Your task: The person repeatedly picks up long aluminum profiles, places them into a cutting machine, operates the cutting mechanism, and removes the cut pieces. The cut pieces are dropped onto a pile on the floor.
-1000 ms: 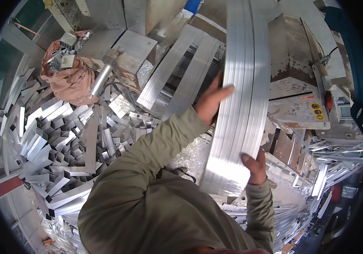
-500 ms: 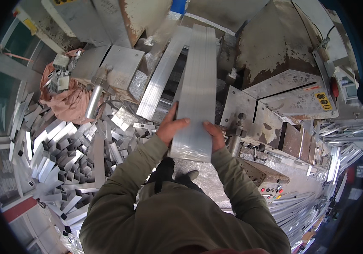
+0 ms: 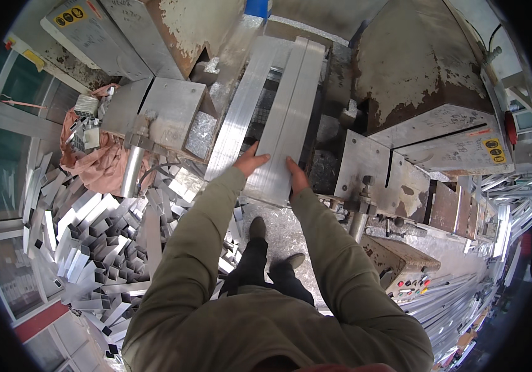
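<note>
A pair of long silvery aluminium profiles point(image 3: 286, 124) lies side by side, pointing away from me between the two machine housings. My left hand point(image 3: 252, 160) grips their left edge near the close end, thumb on top. On the opposite edge, my right hand point(image 3: 297, 178) clasps them with its thumb upward; its other fingers are mostly hidden. Another flat aluminium profile point(image 3: 236, 118) rests on the machine just left of the pair, with a dark gap between them. Whether the pair bears fully on the machine beneath, I cannot tell.
Saw-like machine housings point(image 3: 427, 74) with slotted metal plates flank the profiles. Cut tube offcuts point(image 3: 101, 242) heap up at left below a pinkish cloth point(image 3: 101, 164). At right are a control box point(image 3: 402, 266) with coloured buttons and long thin bars point(image 3: 446, 304).
Both hands have moved forward, away from my body, carrying the pair of profiles with them. The pair now sits lower and farther in, beside the left profile. My feet show more.
</note>
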The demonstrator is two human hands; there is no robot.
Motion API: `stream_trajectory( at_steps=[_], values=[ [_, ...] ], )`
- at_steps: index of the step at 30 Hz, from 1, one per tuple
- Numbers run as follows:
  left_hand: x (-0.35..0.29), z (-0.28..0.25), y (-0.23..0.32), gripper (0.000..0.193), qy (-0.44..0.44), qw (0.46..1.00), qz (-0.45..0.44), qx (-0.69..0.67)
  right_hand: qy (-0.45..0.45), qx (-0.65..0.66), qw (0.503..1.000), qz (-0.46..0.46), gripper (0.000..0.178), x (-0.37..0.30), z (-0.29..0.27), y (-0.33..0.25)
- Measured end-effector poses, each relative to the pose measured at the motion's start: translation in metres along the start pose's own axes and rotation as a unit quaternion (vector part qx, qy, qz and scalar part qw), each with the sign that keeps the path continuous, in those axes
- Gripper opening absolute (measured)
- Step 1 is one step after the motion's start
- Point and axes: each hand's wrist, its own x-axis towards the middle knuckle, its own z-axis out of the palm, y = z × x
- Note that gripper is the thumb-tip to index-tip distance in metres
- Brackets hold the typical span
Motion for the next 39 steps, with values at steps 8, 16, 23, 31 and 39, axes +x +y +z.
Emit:
stream_trajectory(
  at_steps=[8,16,23,31,39],
  values=[
    [0.002,-0.008,-0.059,0.071,0.065,0.996,0.002,0.062,0.045,-0.222,0.974,0.017,0.069,0.023,-0.024,0.017],
    [-0.084,0.010,-0.120,0.073,0.260,0.960,-0.002,0.107,0.161,-0.376,0.910,-0.067,0.069,0.026,-0.057,0.052],
    [-0.191,-0.038,-0.188,0.065,0.427,0.890,-0.096,0.130,0.104,-0.502,0.828,-0.227,0.052,-0.080,-0.042,0.094],
    [-0.305,-0.082,-0.261,0.067,0.503,0.780,-0.197,0.314,-0.142,-0.534,0.833,-0.008,0.042,-0.205,-0.079,0.057],
    [-0.287,-0.039,-0.250,0.064,0.500,0.822,-0.117,0.246,-0.080,-0.605,0.792,-0.010,0.040,-0.256,-0.183,0.046]
  ],
)
